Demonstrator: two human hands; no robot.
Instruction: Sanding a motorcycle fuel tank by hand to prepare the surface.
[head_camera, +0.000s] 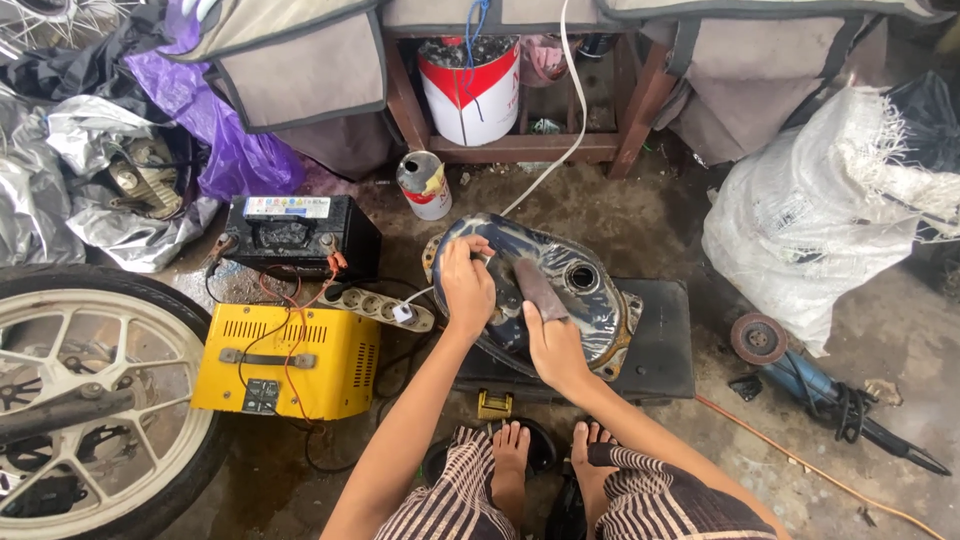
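The bare metal fuel tank (560, 290) lies on its side on a flat black case (660, 350) on the workshop floor, directly ahead of my bare feet. My right hand (553, 345) presses a piece of brown sandpaper (540, 288) flat against the tank's upper face, fingers laid over the sheet, just left of the round filler opening (581, 277). My left hand (467, 285) is curled over the tank's left edge, gripping it.

Just left of the tank a white power strip (385, 305) lies on the floor, and beyond it stand a yellow battery charger (290, 362) and a black battery (300, 232). A spoked motorcycle wheel (90, 400) is well left of the tank. Behind the tank stands a small silver can (425, 185), and farther back a red-and-white bucket (468, 90) sits on a low wooden shelf (520, 148). To the tank's right an angle grinder (800, 375) lies on the floor, near a white woven sack (830, 210).
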